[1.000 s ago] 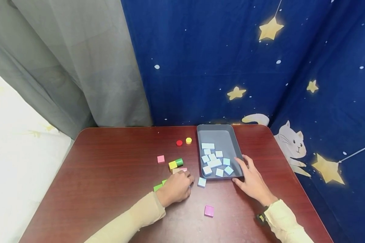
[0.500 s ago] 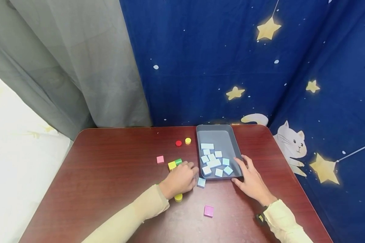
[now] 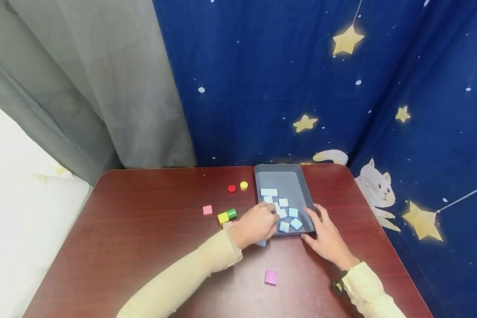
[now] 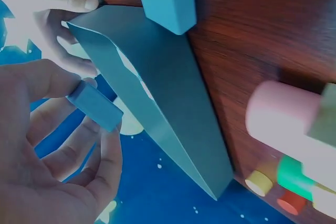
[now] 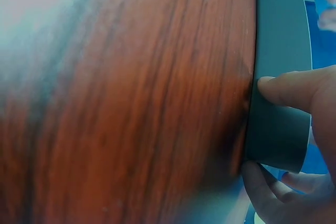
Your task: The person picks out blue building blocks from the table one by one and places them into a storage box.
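My left hand [image 3: 258,224] is over the near left part of the grey tray [image 3: 284,179]. In the left wrist view, its thumb and fingers pinch a small blue block [image 4: 95,106] above the tray's rim. Several light blue blocks [image 3: 283,202] lie in the tray, some hidden behind this hand. Another blue block [image 4: 167,1] rests on the table just outside the tray's near wall. My right hand [image 3: 326,234] holds the tray's near right corner, with the thumb [image 5: 286,88] on the near wall and the fingers round the side.
Left of the tray lie a yellow block [image 3: 223,218], a green cylinder [image 3: 231,213] and a pink block [image 3: 207,210]. A red disc [image 3: 232,188] and a yellow disc [image 3: 244,185] are farther back. A purple block [image 3: 271,277] lies nearer the front. Curtains hang behind the table.
My left hand has moved right and away from me, from the loose blocks left of the tray to over the tray. The right hand stays at the tray's corner.
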A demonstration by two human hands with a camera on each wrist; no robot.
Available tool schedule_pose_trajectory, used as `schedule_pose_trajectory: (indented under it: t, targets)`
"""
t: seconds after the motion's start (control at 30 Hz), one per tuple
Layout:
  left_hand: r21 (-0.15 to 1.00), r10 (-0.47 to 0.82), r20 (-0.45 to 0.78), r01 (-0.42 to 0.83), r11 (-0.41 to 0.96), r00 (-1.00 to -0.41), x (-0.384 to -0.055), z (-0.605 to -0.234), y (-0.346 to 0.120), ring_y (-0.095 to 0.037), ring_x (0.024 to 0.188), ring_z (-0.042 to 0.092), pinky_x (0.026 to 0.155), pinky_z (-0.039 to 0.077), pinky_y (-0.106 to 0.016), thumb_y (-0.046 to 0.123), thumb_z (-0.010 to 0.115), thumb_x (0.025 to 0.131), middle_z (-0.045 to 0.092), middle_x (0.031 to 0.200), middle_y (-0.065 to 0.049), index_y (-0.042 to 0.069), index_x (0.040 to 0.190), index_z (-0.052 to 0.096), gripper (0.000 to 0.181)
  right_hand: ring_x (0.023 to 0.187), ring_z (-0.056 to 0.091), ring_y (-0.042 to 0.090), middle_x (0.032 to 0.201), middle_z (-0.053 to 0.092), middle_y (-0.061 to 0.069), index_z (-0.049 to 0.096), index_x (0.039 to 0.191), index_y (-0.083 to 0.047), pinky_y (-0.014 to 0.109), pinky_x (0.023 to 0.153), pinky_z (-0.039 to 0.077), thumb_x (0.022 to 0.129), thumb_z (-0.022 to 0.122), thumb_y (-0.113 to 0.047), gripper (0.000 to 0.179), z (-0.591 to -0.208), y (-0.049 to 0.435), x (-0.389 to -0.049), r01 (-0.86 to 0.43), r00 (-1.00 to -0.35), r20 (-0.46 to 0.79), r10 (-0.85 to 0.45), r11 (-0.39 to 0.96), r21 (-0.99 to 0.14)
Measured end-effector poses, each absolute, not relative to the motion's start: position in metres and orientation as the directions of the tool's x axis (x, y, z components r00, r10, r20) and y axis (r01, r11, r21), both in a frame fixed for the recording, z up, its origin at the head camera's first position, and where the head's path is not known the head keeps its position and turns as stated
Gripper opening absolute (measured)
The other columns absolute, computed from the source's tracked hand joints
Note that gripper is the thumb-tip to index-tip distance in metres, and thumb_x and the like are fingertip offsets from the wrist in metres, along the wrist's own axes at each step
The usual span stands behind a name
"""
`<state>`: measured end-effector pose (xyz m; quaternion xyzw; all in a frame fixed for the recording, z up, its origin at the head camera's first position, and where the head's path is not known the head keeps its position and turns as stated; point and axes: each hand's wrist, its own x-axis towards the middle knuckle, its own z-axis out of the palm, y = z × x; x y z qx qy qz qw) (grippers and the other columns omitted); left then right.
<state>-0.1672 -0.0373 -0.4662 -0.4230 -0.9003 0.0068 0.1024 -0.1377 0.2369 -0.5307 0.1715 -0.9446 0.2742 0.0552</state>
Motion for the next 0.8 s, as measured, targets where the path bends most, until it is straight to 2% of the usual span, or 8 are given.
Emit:
schedule_pose_trajectory:
  t: [0.2, 0.33, 0.53, 0.8]
  targets:
    - [-0.133, 0.788, 0.153, 0.778, 0.614, -0.596, -0.176, -0.473, -0.016, -0.016, 0.103, 0.071, 0.097, 0.056, -0.029, 0.025, 0.069, 0.104, 0.077, 0.113, 0.0, 0.02, 0.114, 0.086, 0.021, 0.116, 0.067, 0.047, 0.162, 0.036, 0.03, 0.051, 0.159, -0.005, 0.067, 0.094, 0.059, 0.084, 0.093, -0.007, 0.087, -0.534, 0.237, -0.138, -0.393, -0.917, 0.262, -0.3, 0.786, -0.477]
    - [-0.136, 0.81, 0.118, 0.799, 0.586, -0.575, -0.179, -0.48, -0.006, -0.014, 0.105, 0.071, 0.098, 0.056, -0.029, 0.026, 0.067, 0.106, 0.076, 0.112, 0.001, 0.018, 0.115, 0.085, 0.022, 0.114, 0.067, 0.046, 0.162, 0.036, 0.03, 0.051, 0.159, -0.006, 0.067, 0.093, 0.059, 0.084, 0.093, -0.009, 0.087, -0.537, 0.237, -0.138, -0.39, -0.919, 0.259, -0.299, 0.791, -0.472]
    - [-0.073, 0.786, 0.058, 0.783, 0.618, -0.616, -0.181, -0.491, -0.001, -0.016, 0.097, 0.073, 0.089, 0.061, -0.028, 0.025, 0.065, 0.108, 0.075, 0.108, -0.001, 0.016, 0.115, 0.083, 0.022, 0.116, 0.066, 0.048, 0.163, 0.034, 0.029, 0.051, 0.16, -0.007, 0.069, 0.095, 0.057, 0.085, 0.092, -0.011, 0.085, -0.539, 0.237, -0.138, -0.376, -0.925, 0.238, -0.295, 0.795, -0.476]
    - [-0.094, 0.769, 0.013, 0.765, 0.637, -0.639, -0.186, -0.498, -0.002, -0.017, 0.094, 0.072, 0.086, 0.061, -0.029, 0.025, 0.062, 0.11, 0.074, 0.104, -0.002, 0.016, 0.113, 0.081, 0.022, 0.117, 0.066, 0.049, 0.162, 0.036, 0.03, 0.052, 0.159, -0.007, 0.07, 0.096, 0.057, 0.085, 0.092, -0.01, 0.084, -0.539, 0.238, -0.138, -0.387, -0.92, 0.256, -0.297, 0.792, -0.473]
